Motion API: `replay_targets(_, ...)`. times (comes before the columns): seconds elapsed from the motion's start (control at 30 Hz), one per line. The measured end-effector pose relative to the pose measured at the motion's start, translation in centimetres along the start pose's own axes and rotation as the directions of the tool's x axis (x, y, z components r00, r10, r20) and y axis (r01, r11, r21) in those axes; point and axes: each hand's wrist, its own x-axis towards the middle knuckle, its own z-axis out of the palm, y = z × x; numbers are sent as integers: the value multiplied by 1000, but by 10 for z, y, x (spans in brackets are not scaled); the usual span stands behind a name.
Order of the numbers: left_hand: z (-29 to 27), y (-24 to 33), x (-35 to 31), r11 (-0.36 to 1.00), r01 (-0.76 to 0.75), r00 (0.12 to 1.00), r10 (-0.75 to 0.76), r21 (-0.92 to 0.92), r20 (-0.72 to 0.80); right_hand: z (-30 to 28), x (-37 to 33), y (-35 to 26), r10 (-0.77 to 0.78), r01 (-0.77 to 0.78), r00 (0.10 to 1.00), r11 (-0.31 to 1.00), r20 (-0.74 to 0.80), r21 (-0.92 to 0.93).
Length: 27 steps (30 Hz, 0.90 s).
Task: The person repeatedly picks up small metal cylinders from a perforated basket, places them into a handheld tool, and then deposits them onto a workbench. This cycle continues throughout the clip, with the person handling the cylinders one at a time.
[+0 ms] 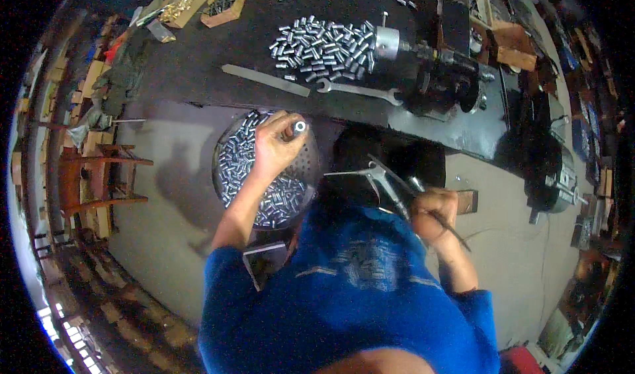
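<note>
My left hand (272,145) is closed around a short metal sleeve (299,127), its round bored end facing up. It is over a round perforated pan (306,159) heaped with small metal sleeves (237,155). To the right, my right hand (434,214) is closed at the handle end of an air blow gun (380,174). The gun's thin nozzle points left, and a dark hose trails past my wrist. A small shiny cylinder (416,183) shows by my right fingers; whether they hold it I cannot tell.
On the dark bench (192,63) lie a pile of metal sleeves (324,46), a flat metal bar (264,79) and an open-end wrench (357,91). A machine with a metal chuck (388,42) stands at the right. Small boxes (225,4) line the back; a wooden chair (99,179) stands left.
</note>
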Motion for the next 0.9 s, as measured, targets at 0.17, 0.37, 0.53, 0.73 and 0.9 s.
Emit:
replay_targets(0.17,-4,1,22,999,-50,996,50,3,-78,14,-5,3,43,-41,999,993,-13,107)
replay_targets(0.37,-6,-60,76,964,220,974,-225,151,15,13,-9,4,75,-83,996,985,57,149)
replay_targets(0.53,-9,-99,129,788,152,979,-205,597,21,9,-13,-2,155,-154,988,969,10,193)
replay_targets(0.73,-11,-128,141,669,113,948,-293,734,121,7,-23,5,173,-176,984,969,35,171)
replay_targets(0.9,-22,-118,137,740,150,941,-311,655,137,11,-21,1,232,-221,973,946,-19,236)
